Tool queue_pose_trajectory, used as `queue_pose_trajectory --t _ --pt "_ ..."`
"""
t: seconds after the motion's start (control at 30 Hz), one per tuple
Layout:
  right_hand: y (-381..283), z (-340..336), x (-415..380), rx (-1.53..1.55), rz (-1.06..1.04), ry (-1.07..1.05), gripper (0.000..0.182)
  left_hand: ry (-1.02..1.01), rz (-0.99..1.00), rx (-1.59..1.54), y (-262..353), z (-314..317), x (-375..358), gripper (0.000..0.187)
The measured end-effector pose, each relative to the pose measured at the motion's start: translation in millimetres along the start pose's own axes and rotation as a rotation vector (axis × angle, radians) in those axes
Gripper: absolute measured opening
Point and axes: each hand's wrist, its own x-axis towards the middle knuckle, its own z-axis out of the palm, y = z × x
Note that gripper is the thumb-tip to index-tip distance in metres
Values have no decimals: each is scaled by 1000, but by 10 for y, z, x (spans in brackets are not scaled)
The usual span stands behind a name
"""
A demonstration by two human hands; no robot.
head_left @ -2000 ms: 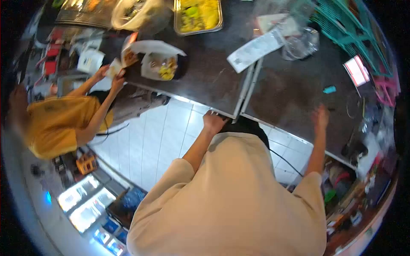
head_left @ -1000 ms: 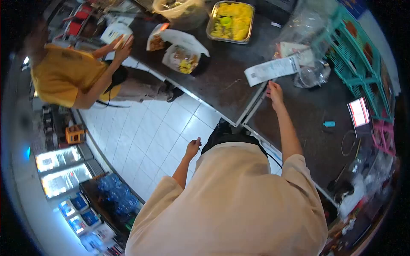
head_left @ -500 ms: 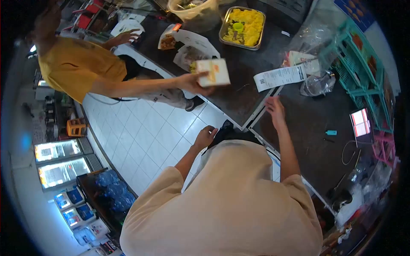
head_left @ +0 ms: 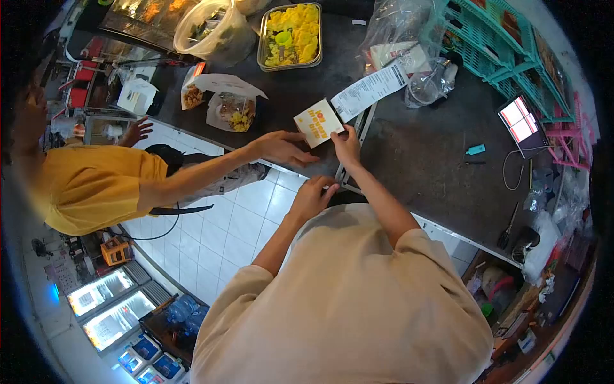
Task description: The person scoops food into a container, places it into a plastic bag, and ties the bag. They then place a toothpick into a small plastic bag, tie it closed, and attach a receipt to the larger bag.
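A white and pale yellow takeaway food box [head_left: 318, 123] with orange lettering sits at the near edge of the dark counter. My right hand [head_left: 347, 147] pinches its right corner, thumb on top; the fingers beneath are partly hidden. Close to the box's left side is a co-worker's hand [head_left: 286, 148], fingers extended. My left hand [head_left: 311, 198] is by the counter's edge, fingers loosely bent and apart, with nothing visible in it. Just beyond the box lies a long printed receipt [head_left: 369, 91], its lower end beside the box.
Two open food boxes, one paper-lined [head_left: 231, 114], stand at the left. Behind them are a plastic tub [head_left: 208, 35] and a tray of yellow food [head_left: 291, 38]. Green crates [head_left: 492, 54], a phone [head_left: 521, 125] and a plastic bag [head_left: 400, 32] are on the right.
The co-worker's box has come down to the counter near me, and that hand has loosened from it. My right hand has moved onto its corner. The view has shifted right.
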Motion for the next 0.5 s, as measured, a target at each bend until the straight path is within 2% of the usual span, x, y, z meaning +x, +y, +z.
queue_pose_trajectory --t 0.07,0.13,0.2,0.27,0.37,0.4,0.43,0.5 --pt "73 55 41 11 -48 42 47 70 117 21 72 -7 247 15" --pt "-87 -16 -28 -49 -92 91 43 249 234 90 16 -39 536 17" --pt "-6 -28 8 -14 -89 28 44 465 132 218 -28 -152 917 21" --pt "-142 -103 -94 -89 -104 35 43 692 149 485 -305 -285 1395 33" --pt "-143 -119 -116 -42 -54 2 44 331 -310 628 -872 -143 1669 46" --pt "-93 -137 -103 16 -70 5 44 246 -406 333 -937 -142 1706 57" --pt "-34 -155 -118 76 -84 9 44 273 -394 185 -986 -74 1662 58" --pt "52 -238 -173 243 -122 -6 41 319 -366 -107 -575 -61 1322 58"
